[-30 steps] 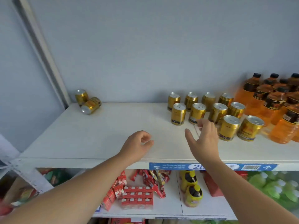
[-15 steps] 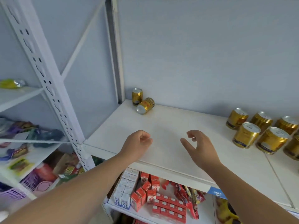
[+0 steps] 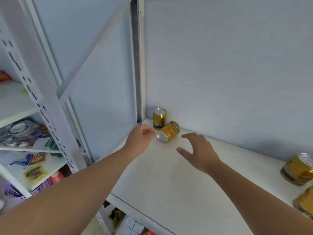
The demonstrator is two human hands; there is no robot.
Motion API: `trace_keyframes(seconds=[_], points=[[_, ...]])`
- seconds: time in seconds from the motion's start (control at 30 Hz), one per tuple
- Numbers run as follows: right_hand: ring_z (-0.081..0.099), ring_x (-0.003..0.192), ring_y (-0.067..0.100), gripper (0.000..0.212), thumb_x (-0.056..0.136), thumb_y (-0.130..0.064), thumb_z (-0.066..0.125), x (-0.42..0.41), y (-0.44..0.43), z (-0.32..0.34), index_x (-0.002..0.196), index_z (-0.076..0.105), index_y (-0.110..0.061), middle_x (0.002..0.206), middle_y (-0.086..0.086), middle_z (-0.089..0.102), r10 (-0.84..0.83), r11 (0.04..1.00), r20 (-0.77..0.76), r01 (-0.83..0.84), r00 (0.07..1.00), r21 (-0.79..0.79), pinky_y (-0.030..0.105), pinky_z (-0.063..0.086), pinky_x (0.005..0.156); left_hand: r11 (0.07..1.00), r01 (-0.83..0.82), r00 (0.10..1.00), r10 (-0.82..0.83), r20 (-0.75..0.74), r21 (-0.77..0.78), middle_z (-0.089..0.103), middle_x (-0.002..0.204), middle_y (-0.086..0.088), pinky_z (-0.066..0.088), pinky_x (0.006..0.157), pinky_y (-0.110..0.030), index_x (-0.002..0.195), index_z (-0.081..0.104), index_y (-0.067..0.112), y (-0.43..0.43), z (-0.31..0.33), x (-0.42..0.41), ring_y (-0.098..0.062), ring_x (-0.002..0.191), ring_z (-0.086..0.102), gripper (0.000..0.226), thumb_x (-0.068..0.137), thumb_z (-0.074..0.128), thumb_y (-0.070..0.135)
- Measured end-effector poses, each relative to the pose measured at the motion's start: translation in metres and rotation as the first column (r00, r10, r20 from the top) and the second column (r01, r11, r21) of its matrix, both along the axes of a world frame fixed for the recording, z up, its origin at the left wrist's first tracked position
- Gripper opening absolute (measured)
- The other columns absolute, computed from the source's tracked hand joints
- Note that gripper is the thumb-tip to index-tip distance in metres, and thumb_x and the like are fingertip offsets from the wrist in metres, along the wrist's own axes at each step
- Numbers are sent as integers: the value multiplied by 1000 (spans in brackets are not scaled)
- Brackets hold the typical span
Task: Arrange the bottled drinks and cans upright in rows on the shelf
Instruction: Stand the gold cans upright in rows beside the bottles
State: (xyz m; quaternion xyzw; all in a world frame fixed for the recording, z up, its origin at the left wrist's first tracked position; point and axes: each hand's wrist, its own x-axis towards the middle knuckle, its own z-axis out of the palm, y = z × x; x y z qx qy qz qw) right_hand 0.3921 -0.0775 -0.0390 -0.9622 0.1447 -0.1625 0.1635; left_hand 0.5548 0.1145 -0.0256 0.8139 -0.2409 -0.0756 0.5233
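Two gold cans sit in the back left corner of the white shelf (image 3: 169, 180). One gold can (image 3: 159, 118) stands upright against the wall. The other, a tipped gold can (image 3: 169, 134), lies on its side in front of it, its silver end facing me. My left hand (image 3: 139, 140) hovers just left of the tipped can with fingers loosely curled, holding nothing. My right hand (image 3: 198, 150) is spread open a short way to the right of that can, not touching it. Two more upright gold cans (image 3: 298, 170) show at the right edge.
A grey metal upright (image 3: 138, 61) stands at the shelf's left back corner, with the grey wall behind. Another shelving unit at far left holds packets and a purple basket (image 3: 15, 194). Goods on the lower shelf show below the front edge.
The view has swung left, and the rows of cans and orange bottles have left the frame. Both hands have reached forward to the two corner cans, the right hand spreading open.
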Motion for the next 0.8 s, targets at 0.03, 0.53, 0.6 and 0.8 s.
trace_keyframes(seconds=[0.03, 0.53, 0.6, 0.8], points=[[40, 133, 15, 58, 92, -61, 53, 8, -1, 0, 141, 47, -31, 142, -13, 50, 25, 1000, -9, -25, 1000, -17, 37, 37, 106, 1000, 1, 1000, -1, -2, 10, 66, 94, 19, 41, 66, -9, 90, 64, 36, -4, 1, 7, 5, 89, 62, 10, 89, 72, 41], [16, 149, 20, 86, 84, -57, 63, 91, -15, 2, 155, 23, -30, 163, -10, 24, 140, 961, -171, -175, 975, -213, 41, 24, 116, 979, 80, 997, -82, 1, 188, 48, 145, -1, 44, 100, -35, 147, 38, 21, -83, 4, 107, -23, 129, 49, 83, 81, 80, 47], [29, 140, 23, 83, 81, -54, 67, 93, -17, 2, 152, 28, -32, 154, -7, 34, 127, 946, -171, -171, 977, -274, 40, 29, 112, 970, 115, 993, -120, 9, 215, 51, 141, -1, 46, 103, -39, 146, 38, 23, -89, 0, 114, -23, 127, 51, 84, 79, 81, 48], [42, 121, 20, 68, 70, -56, 71, 92, -21, 1, 130, 48, -32, 130, -7, 48, 125, 912, -138, -168, 983, -373, 38, 34, 101, 971, 157, 985, -167, 43, 179, 65, 114, 3, 54, 95, -39, 127, 57, 21, -105, -9, 123, -18, 107, 63, 65, 73, 87, 43]])
